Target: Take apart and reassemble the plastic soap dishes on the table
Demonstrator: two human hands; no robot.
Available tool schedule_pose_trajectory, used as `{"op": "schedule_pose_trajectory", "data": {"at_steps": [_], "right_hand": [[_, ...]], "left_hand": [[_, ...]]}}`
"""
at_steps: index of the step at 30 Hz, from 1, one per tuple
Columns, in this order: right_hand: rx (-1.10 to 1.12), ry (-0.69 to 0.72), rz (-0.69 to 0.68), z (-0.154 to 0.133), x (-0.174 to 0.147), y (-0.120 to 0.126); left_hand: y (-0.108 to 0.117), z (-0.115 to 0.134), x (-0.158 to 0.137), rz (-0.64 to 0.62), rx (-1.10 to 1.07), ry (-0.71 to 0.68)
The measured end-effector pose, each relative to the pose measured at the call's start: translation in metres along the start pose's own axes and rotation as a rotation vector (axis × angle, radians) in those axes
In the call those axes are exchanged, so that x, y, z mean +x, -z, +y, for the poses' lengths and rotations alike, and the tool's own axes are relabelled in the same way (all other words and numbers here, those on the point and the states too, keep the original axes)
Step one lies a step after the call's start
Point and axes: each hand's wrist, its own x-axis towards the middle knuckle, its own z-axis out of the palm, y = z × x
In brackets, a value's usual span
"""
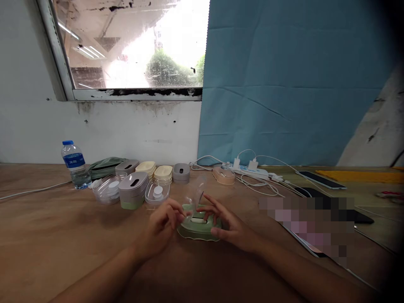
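On my feed, the left hand (166,219) pinches the lower edge of a clear plastic piece (196,191), tilted up over a green box (202,230) between both hands. The right hand (232,227) is loosely spread, its thumb at the box's near right side. Beyond the left hand I see a clear tub (157,200), a grey box (132,187) and a bottle (75,166); beyond the right, a power strip (248,171).

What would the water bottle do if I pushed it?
The water bottle would probably tip if pushed near its blue cap, since it stands tall and narrow. Lying down, it might roll, because it looks round. Its clear plastic seems thin, so it may squash.
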Motion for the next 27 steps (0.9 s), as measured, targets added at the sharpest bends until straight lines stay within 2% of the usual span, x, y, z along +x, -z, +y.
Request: {"op": "schedule_pose_trajectory", "data": {"at_steps": [2,5,8,11,14,16,19,23,27], "right_hand": [[0.229,0.005,-0.102,-0.006,-0.002,-0.007],[0.456,0.005,-0.105,-0.014,-0.005,-0.018],[0.473,0.029,-0.009,-0.017,-0.007,-0.023],[0.228,0.099,0.138,-0.016,-0.007,-0.017],[-0.160,0.157,0.253,-0.014,-0.006,-0.006],[-0.343,0.179,0.285,-0.012,-0.005,0.000],[-0.484,0.192,0.281,-0.008,-0.005,0.003],[-0.552,0.211,0.230,-0.004,-0.005,0.002],[-0.607,0.240,0.196,-0.002,-0.004,0.002]], "left_hand": [[-0.008,0.002,-0.006,-0.172,0.227,-0.194],[-0.017,0.003,-0.007,-0.393,0.451,-0.454],[-0.019,0.007,-0.005,-0.491,0.557,-0.527],[-0.015,0.009,-0.005,-0.424,0.569,-0.453],[-0.005,0.005,-0.005,-0.215,0.582,-0.333],[0.004,-0.001,-0.004,-0.122,0.558,-0.277],[0.013,-0.013,0.001,-0.103,0.416,-0.168],[0.015,-0.026,0.003,-0.133,0.215,-0.017],[0.009,-0.026,-0.001,-0.150,0.227,0.071]]}}
